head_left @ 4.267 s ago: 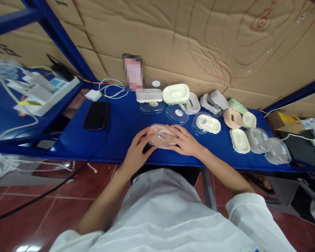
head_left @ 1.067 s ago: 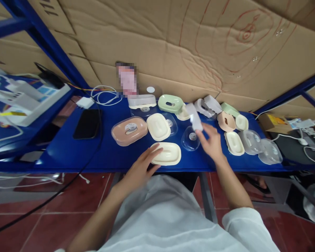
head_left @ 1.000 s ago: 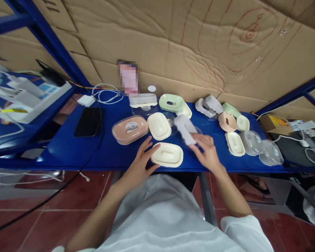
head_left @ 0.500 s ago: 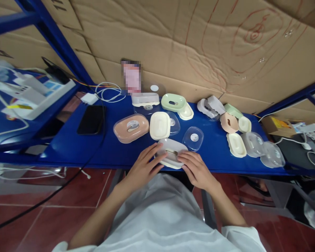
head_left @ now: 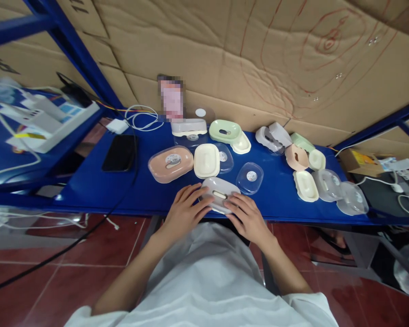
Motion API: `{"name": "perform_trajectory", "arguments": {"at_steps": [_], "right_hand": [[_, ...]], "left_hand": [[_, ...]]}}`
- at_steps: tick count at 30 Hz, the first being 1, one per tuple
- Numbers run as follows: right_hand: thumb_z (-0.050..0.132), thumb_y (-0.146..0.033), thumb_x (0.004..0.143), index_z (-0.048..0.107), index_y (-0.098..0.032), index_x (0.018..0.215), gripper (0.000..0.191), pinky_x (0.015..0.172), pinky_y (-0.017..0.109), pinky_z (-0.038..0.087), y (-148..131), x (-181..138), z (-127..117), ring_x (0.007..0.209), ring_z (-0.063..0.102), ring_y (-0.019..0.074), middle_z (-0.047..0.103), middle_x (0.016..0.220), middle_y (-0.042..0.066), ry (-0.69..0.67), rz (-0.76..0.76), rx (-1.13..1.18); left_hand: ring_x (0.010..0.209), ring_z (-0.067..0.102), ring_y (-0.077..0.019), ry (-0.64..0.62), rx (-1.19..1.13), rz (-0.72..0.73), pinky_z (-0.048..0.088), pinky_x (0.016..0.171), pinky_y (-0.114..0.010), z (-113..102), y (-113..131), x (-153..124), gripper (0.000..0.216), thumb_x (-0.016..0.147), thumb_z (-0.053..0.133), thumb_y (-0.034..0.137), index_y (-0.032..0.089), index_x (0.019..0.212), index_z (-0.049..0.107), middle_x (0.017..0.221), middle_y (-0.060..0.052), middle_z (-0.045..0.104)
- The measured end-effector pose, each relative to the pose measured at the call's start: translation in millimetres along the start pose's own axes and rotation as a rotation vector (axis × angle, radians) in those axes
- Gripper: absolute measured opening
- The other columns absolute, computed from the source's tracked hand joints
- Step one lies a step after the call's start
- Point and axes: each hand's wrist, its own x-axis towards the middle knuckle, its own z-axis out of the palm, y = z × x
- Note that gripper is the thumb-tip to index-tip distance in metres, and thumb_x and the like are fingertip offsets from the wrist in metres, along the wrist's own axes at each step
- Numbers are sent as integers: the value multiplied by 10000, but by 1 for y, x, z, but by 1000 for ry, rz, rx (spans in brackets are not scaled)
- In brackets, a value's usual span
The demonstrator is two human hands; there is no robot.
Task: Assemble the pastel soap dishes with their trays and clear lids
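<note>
Head view: left hand (head_left: 186,211) and right hand (head_left: 243,218) each hold a grip on the white soap dish (head_left: 220,200). Dish sits at the bench (head_left: 122,193) front edge, beside a clear lid (head_left: 249,177).

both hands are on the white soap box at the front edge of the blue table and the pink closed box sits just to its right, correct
Not quite. In the head view both hands, left hand and right hand, do rest on the white soap box at the front edge of the blue table, but the pink closed box sits to its left, not its right.
</note>
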Motion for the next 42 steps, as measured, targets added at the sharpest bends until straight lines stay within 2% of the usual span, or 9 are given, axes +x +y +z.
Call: {"name": "perform_trajectory", "arguments": {"at_steps": [4,12,18,24,28,32,36,39,42], "right_hand": [[592,-224,1066,553,-267,1559,497,1219,582,507,-2,-4,2,1477,580,300,711,1441,124,-7,-14,4],[590,-177,1064,530,-319,1579,537,1249,616,494,-1,-12,8,1511,547,292,696,1447,103,3,-19,5],[630,-178,1048,545,-300,1567,540,1273,632,458,0,-11,11,1459,596,289,724,1385,106,47,-8,63],[637,-264,1053,611,-347,1503,458,1295,629,391,2,-8,8,1489,563,296,704,1443,70,17,13,28],[508,-351,1104,533,-362,1566,464,1290,699,286,12,-1,4,1590,406,358,576,1598,106,117,266,-204],[590,-573,1051,602,-243,1407,486,1195,736,368,29,2,6,1474,501,429,662,1401,187,245,488,-309],[699,-675,948,636,-213,1163,514,1038,706,511,51,-9,-4,1262,619,437,666,1238,205,366,628,-383],[691,-577,981,630,-225,1221,430,1019,661,551,58,-17,-21,1238,630,403,649,1274,192,380,616,-293],[713,-466,983,606,-251,1316,410,1082,601,557,47,-16,-35,1298,630,361,648,1333,166,354,480,-92]], "left_hand": [[1428,613,-272,3,-67,86,465,1261,-523,0,-5,-1,255,1045,675,231,254,1293,730,1324,-85,742],[1322,673,-266,21,-126,127,592,1150,-470,1,-4,-2,230,1028,708,241,222,1257,719,1204,-93,745],[1315,677,-271,-16,44,174,544,1209,-484,-2,0,-2,223,1049,669,226,202,1265,718,1228,-102,747],[1355,650,-272,-51,-62,115,582,1157,-450,-2,-5,-3,256,1052,653,217,221,1300,716,1288,-119,717],[1431,596,-301,-17,-108,50,561,1173,-501,1,-3,-3,248,1031,683,232,254,1273,730,1425,-131,653],[1572,447,-342,-28,-171,-16,504,1230,-548,0,-1,-3,225,1010,702,227,238,1232,737,1616,-149,498],[1572,453,-326,-75,-244,-69,489,1254,-509,-2,-2,-5,222,1025,694,272,240,1239,741,1667,-138,445],[1538,501,-315,-98,-291,-144,522,1226,-480,-2,-4,-5,245,1029,694,312,268,1266,738,1674,-119,434],[1503,543,-291,-110,-367,-208,517,1233,-474,-3,-7,-4,432,1023,711,333,307,1448,634,1668,-116,444]]}}
